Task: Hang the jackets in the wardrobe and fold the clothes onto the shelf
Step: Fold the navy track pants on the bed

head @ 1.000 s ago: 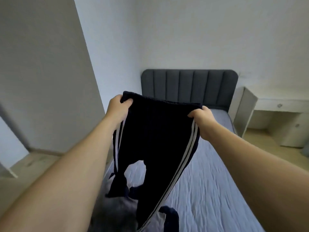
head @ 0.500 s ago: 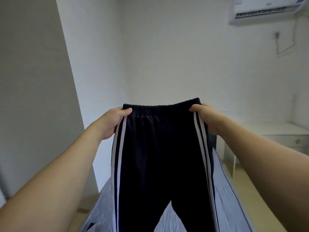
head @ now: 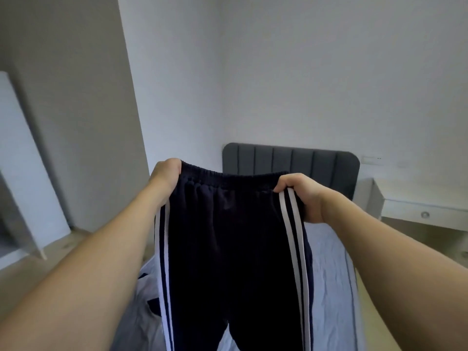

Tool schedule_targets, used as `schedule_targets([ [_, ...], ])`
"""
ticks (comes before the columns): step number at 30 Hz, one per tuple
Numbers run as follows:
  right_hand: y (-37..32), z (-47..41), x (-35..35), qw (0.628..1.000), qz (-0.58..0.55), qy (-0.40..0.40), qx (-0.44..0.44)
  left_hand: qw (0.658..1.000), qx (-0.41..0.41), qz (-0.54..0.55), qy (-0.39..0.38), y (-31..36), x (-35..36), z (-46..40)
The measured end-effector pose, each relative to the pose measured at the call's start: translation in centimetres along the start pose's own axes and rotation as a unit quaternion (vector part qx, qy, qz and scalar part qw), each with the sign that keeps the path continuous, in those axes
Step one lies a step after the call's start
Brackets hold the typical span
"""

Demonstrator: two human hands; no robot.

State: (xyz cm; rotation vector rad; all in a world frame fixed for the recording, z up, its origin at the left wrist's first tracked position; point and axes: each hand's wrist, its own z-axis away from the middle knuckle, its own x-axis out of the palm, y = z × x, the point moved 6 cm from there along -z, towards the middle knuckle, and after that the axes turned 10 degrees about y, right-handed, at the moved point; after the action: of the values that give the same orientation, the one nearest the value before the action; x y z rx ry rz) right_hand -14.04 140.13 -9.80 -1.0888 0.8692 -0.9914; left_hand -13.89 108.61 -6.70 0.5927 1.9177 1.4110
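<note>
A person held a pair of dark navy trousers [head: 228,249] up in the air by the waistband, both bare arms stretched forward over a bed [head: 329,269]. The left hand [head: 166,177] gripped the left end of the elastic waistband, fingers curled over the top edge and hidden behind the cloth. The right hand [head: 302,196] clutched the right end, its fingers bunched round the fabric just above the side stripes. Between the two hands the waistband was drawn nearly straight, tilted slightly down toward the right.

The trousers hung flat and open, front toward the camera, with two white stripes running down each outer seam (the pair on the right side showed more plainly). The legs parted low in the picture and ran out of view at the bottom edge, so where the cuffs ended could not be told.

Behind the trousers lay the bed with a pale blue, wrinkled sheet and a dark grey padded headboard [head: 291,160] against the white wall. Another dark garment [head: 152,304] lay on the sheet to the left of the hanging legs. A white bedside unit [head: 417,206] with a round knob stood just to the right of the headboard, and a tall grey panel [head: 76,110] rose at the left.
</note>
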Motion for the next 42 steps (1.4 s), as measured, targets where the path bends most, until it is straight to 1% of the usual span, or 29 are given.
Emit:
schedule_targets([
  [2,2.4,0.2,-0.6,0.999,-0.011,-0.035,0.016,0.996,-0.004,-0.07,0.047,-1.1,0.3,1.4],
  [4,4.4,0.8,-1.1,0.997,-0.012,-0.075,0.028,0.983,-0.013,-0.163,0.084,-2.1,0.3,3.5],
  [5,5.1,1.2,-1.4,0.995,-0.011,-0.093,0.03,0.97,-0.007,-0.218,0.105,-2.3,0.1,4.6],
  [7,6.4,2.3,-1.9,0.99,-0.005,-0.134,0.034,0.928,0.025,-0.34,0.153,-1.7,-0.5,7.0],
  [8,7.0,2.8,-2.3,0.987,-0.002,-0.155,0.035,0.906,0.042,-0.384,0.173,-1.0,-0.7,8.3],
  [9,7.5,3.4,-2.6,0.984,-0.002,-0.175,0.032,0.889,0.056,-0.414,0.187,-0.3,-0.5,9.6],
  [11,8.7,4.5,-3.5,0.976,-0.011,-0.213,0.033,0.867,0.068,-0.448,0.207,1.0,0.2,12.0],
  [13,9.4,5.5,-5.0,0.97,-0.022,-0.238,0.042,0.857,0.079,-0.458,0.222,2.5,1.6,14.2],
  [15,9.2,5.7,-6.9,0.967,-0.03,-0.251,0.035,0.845,0.107,-0.467,0.238,4.1,3.1,15.5],
  [18,8.3,4.5,-10.0,0.965,-0.064,-0.253,0.012,0.815,0.164,-0.506,0.23,6.3,6.9,15.5],
  [21,9.7,1.6,-12.8,0.966,-0.097,-0.238,0.02,0.755,0.187,-0.603,0.176,6.3,13.3,14.1],
  [22,10.6,0.1,-13.8,0.967,-0.099,-0.232,0.024,0.745,0.178,-0.624,0.155,5.4,15.7,13.4],
  [23,11.8,-1.7,-14.9,0.97,-0.097,-0.222,0.027,0.746,0.159,-0.633,0.129,4.0,18.3,12.5],
  [24,13.2,-3.7,-16.3,0.973,-0.091,-0.209,0.033,0.759,0.131,-0.63,0.099,2.2,20.9,11.6],
  [26,17.0,-8.6,-19.2,0.979,-0.073,-0.182,0.056,0.8,0.069,-0.595,0.038,-2.3,26.5,9.8],
  [28,21.9,-14.5,-22.4,0.984,-0.052,-0.149,0.088,0.829,0.038,-0.558,0.001,-7.3,32.5,8.1],
  [31,30.2,-25.0,-27.7,0.988,0.005,-0.091,0.127,0.848,-0.004,-0.53,-0.012,-15.9,42.0,4.8],
  [33,35.9,-32.6,-30.9,0.987,0.042,-0.065,0.141,0.848,-0.034,-0.529,-0.021,-22.4,48.8,2.5],
  [37,47.4,-46.9,-36.1,0.987,0.065,-0.011,0.147,0.849,-0.043,-0.526,-0.036,-34.9,62.1,-2.2],
  [39,52.6,-53.2,-38.5,0.987,0.073,0.05,0.136,0.859,-0.04,-0.51,-0.039,-41.0,68.3,-4.4],
  [41,57.7,-58.2,-40.9,0.976,0.134,0.128,0.111,0.883,-0.04,-0.467,-0.037,-47.2,73.8,-5.8],
  [42,60.4,-59.7,-42.1,0.963,0.177,0.176,0.104,0.9,-0.051,-0.43,-0.046,-50.5,76.3,-6.0],
])
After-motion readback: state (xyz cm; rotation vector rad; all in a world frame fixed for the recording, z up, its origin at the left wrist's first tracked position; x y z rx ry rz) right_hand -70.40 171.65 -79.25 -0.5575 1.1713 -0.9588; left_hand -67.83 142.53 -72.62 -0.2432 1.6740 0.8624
